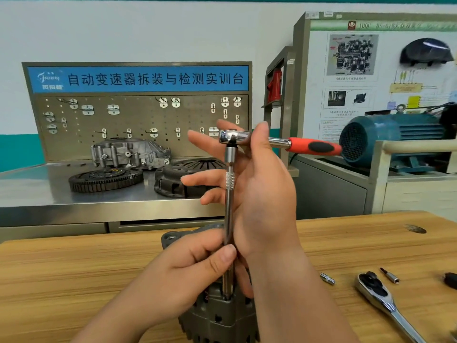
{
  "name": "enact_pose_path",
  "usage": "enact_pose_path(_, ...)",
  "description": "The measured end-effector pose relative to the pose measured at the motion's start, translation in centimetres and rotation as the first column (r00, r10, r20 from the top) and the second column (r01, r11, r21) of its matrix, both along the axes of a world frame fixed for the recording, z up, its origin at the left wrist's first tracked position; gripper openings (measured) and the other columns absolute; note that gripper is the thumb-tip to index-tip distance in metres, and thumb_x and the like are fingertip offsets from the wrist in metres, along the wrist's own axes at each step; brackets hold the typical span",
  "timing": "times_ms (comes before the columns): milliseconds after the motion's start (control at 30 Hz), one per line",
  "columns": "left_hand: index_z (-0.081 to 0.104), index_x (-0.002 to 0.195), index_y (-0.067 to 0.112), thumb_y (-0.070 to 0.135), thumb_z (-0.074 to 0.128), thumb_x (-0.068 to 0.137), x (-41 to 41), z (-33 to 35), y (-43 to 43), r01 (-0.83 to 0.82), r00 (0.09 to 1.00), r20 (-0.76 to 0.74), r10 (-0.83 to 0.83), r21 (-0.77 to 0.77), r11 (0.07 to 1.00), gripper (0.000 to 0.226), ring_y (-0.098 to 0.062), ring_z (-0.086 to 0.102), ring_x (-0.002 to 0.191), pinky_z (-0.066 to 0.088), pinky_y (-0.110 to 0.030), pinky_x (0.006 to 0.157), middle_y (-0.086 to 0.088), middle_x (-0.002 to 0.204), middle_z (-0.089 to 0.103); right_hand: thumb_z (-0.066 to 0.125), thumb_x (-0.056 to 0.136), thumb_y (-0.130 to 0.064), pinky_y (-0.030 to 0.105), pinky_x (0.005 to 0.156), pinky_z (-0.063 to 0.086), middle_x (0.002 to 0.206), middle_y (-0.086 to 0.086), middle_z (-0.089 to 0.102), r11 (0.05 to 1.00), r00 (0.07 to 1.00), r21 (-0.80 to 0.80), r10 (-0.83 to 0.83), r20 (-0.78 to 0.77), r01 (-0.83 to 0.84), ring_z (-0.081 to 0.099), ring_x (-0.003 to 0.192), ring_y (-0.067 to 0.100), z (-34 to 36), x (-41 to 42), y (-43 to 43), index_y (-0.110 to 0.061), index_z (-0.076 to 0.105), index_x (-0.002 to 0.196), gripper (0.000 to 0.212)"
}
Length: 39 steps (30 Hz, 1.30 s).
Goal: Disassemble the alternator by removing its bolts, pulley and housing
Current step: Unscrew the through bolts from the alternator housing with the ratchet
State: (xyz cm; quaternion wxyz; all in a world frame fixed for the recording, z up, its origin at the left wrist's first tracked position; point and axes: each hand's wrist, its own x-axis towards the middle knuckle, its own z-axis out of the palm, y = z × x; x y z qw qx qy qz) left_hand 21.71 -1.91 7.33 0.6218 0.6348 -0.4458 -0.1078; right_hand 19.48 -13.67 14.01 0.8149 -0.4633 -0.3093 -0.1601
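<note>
The grey alternator stands on the wooden table at the bottom centre, partly hidden by my hands. A ratchet with a red and black handle carries a long chrome extension bar that runs straight down to the alternator's top edge. My left hand grips the lower part of the bar just above the housing. My right hand is raised behind the ratchet head, fingers spread, with the thumb against the head and the handle sticking out to the right.
A second chrome ratchet, a small socket and a bit adapter lie on the table at the right. Behind stands a steel bench with a flywheel, a clutch cover and a pegboard. A blue motor sits at the right.
</note>
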Motion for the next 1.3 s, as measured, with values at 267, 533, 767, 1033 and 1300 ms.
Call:
enact_pose_path(267, 0.071, 0.104, 0.022, 0.052, 0.064, 0.084, 0.1, 0.1, 0.0, -0.029, 0.999, 0.044, 0.029, 0.006, 1.0, 0.036, -0.011, 0.069, 0.086, 0.052, -0.019, 0.078, -0.011, 0.094, 0.073, 0.049, 0.097, -0.025, 0.019, 0.049, 0.05, 0.116, -0.005, 0.067, 0.946, 0.91, -0.061, -0.288, 0.298, 0.319, 0.069, 0.079, 0.013, -0.2, -0.5, 0.7, -0.033, 0.061, 0.122, 0.029)
enact_pose_path(533, 0.068, 0.101, 0.014, 0.053, 0.065, 0.083, -0.2, 0.2, -0.1, -0.038, 0.999, 0.012, 0.038, 0.005, 0.999, 0.042, -0.013, 0.07, 0.077, 0.052, -0.019, 0.071, -0.009, 0.082, 0.073, 0.04, 0.095, -0.037, 0.02, 0.043, 0.046, 0.121, 0.002, 0.067, 0.994, 0.983, -0.016, -0.105, 0.151, 0.108, 0.068, 0.062, 0.018, 0.1, -0.3, 0.2, -0.025, 0.059, 0.117, 0.031)
enact_pose_path(767, 0.066, 0.097, 0.011, 0.049, 0.062, 0.086, -0.1, 0.2, 0.0, 0.002, 1.0, 0.005, -0.002, 0.006, 1.0, 0.04, -0.011, 0.069, 0.079, 0.052, -0.018, 0.073, -0.003, 0.084, 0.073, 0.037, 0.082, -0.055, 0.02, 0.042, 0.045, 0.087, 0.008, 0.075, 0.998, 0.998, -0.037, 0.06, 0.008, -0.059, 0.066, 0.054, 0.017, 0.1, 0.0, -0.1, -0.014, 0.056, 0.117, 0.057)
enact_pose_path(1033, 0.069, 0.101, 0.02, 0.034, 0.06, 0.087, -0.1, 0.1, -0.2, -0.075, 0.994, 0.084, 0.072, 0.032, 0.997, 0.022, -0.009, 0.069, 0.081, 0.051, -0.016, 0.075, -0.008, 0.09, 0.074, 0.05, 0.096, -0.012, 0.03, 0.068, 0.055, 0.114, -0.006, 0.066, 0.936, 0.868, -0.082, -0.282, 0.409, 0.342, 0.066, 0.097, 0.024, 0.0, -0.7, 0.4, -0.021, 0.06, 0.126, 0.033)
enact_pose_path(1300, 0.063, 0.105, 0.005, 0.051, 0.061, 0.087, -0.1, 0.1, 0.0, -0.016, 1.0, 0.012, 0.016, 0.009, 1.0, 0.049, -0.014, 0.069, 0.083, 0.052, -0.02, 0.075, -0.008, 0.089, 0.072, 0.037, 0.097, -0.043, 0.02, 0.041, 0.049, 0.117, 0.004, 0.07, 1.0, 0.994, 0.006, 0.009, 0.107, -0.01, 0.069, 0.062, 0.02, 0.1, -0.2, 0.0, -0.023, 0.054, 0.125, 0.039)
